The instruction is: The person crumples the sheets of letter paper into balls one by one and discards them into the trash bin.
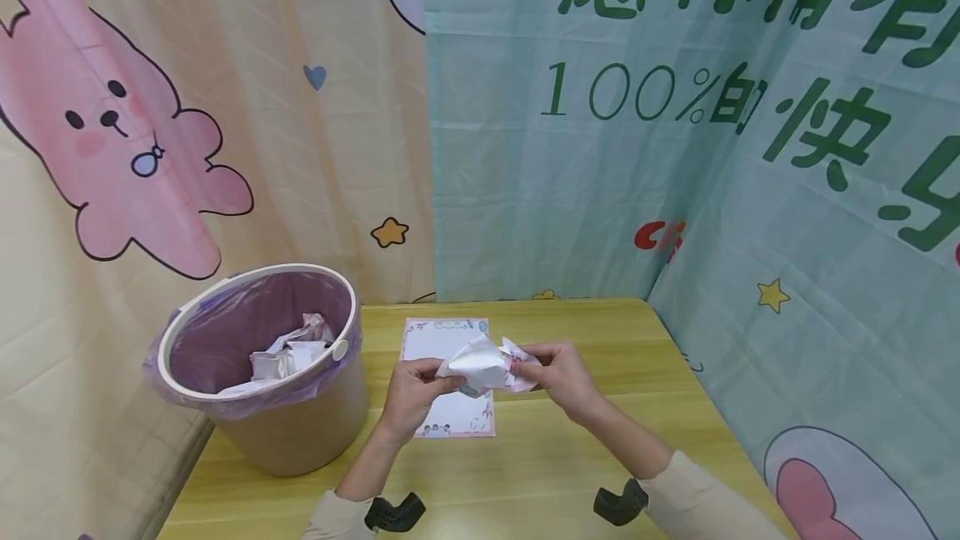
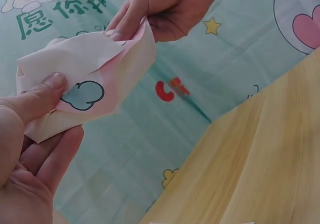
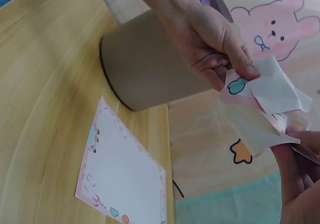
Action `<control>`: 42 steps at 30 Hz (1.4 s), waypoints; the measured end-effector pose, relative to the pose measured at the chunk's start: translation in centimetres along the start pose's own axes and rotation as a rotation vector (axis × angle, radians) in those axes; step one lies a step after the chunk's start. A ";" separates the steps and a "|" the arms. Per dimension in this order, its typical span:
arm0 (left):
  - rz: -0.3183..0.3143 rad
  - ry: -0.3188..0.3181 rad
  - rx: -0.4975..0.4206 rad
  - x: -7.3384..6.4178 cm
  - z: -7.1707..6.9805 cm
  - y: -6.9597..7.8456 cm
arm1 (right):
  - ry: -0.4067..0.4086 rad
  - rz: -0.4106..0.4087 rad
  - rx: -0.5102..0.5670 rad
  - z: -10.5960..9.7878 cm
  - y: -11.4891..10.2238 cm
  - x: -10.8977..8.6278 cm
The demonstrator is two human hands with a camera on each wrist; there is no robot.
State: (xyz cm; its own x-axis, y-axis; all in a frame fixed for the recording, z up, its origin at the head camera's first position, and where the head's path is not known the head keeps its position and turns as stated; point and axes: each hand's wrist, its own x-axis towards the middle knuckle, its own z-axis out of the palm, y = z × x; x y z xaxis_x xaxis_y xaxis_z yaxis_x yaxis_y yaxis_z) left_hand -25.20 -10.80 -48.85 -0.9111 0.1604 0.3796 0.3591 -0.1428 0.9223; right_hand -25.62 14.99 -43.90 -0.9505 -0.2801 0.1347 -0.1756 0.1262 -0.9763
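Note:
Between both hands is a crumpled, folded sheet of paper (image 1: 483, 365), white with pink edging and a blue cloud print, held above the table. My left hand (image 1: 415, 397) pinches its left end, thumb on top and fingers underneath, as the left wrist view shows. At the other end, my right hand (image 1: 562, 377) pinches the paper between thumb and fingers; part of that grip is hidden behind the folds in the left wrist view. Below the hands a flat sheet of decorated paper (image 3: 125, 164) with a printed border lies on the table, partly covered in the head view.
A beige trash bin (image 1: 300, 440) with a purple liner stands at the table's left, crumpled papers (image 1: 288, 357) inside it. The wooden table (image 1: 600, 457) ends at printed curtains (image 1: 540, 215) behind and to the right. Dark wrist cameras (image 1: 395, 513) sit at both cuffs.

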 end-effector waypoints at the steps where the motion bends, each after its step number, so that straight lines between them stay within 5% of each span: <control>1: -0.001 0.008 0.014 0.0 0.1 0.0 | 0.009 0.003 -0.013 0.0 -0.1 0.0; 7: 0.023 0.037 0.080 0.2 0.2 0.1 | -0.010 0.083 -0.076 -0.6 -1.1 0.0; 14: 0.139 0.065 0.222 0.3 0.9 0.2 | -0.033 0.144 -0.110 -0.8 -1.9 0.0; 28: 0.398 0.227 0.595 0.5 3.4 -0.1 | 0.263 0.141 0.025 3.0 -1.3 -0.5; 33: 0.512 0.240 0.713 0.6 4.8 -0.3 | 0.335 0.109 0.043 4.8 -0.9 -0.4; 37: 0.474 0.193 0.663 0.8 5.2 -0.3 | 0.331 0.118 0.073 5.2 -0.7 -0.4; 42: 0.241 0.095 0.427 1.3 3.7 -0.1 | 0.216 0.141 0.151 3.8 -0.9 -0.3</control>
State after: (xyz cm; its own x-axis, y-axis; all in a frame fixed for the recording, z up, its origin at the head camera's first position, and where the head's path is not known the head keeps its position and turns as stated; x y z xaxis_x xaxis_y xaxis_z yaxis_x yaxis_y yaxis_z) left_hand -25.70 -6.94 -48.20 -0.7992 0.0792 0.5958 0.5944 0.2510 0.7640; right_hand -24.17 11.31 -43.71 -0.9982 -0.0584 0.0135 -0.0136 0.0015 -0.9999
